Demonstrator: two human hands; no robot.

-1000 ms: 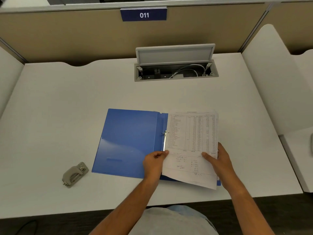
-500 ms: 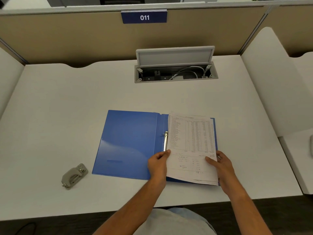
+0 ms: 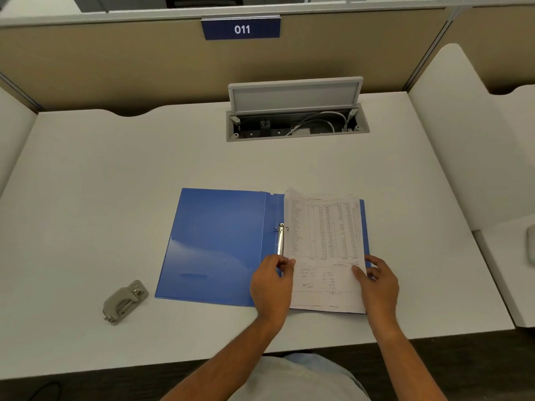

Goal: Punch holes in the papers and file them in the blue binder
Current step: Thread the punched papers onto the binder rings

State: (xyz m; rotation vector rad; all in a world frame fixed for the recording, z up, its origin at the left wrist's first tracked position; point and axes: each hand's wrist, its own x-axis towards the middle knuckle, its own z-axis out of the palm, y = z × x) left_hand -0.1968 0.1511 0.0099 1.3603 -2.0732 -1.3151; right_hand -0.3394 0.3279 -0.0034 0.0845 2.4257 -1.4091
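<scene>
Head view showed the blue binder [image 3: 217, 244] lying open and flat on the white table [image 3: 115, 198], a little toward the near edge. The papers [image 3: 324, 241] lay on its right half, a printed table of figures on the upper part and handwritten notes lower down. Their left edge sat just beside the metal ring clip [image 3: 280, 238] at the spine, with the far left corner lifted slightly off the cover. The left hand [image 3: 272, 282] was at the lower left edge of the papers, by the near end of the clip; its grip was pinching that edge between thumb and curled fingers. The right hand [image 3: 379, 282] was at the lower right edge, its grip also pinching the papers, thumb on top of the sheet and fingers curled at the side. A grey hole punch [image 3: 125, 301] sat on the table to the left of the binder, apart from it. Farther back, a cable box [image 3: 295, 123] was sunk into the table with its lid raised and white cables inside, and behind it a blue plate [image 3: 241, 28] reading 011 hung on the beige partition [image 3: 115, 62].
</scene>
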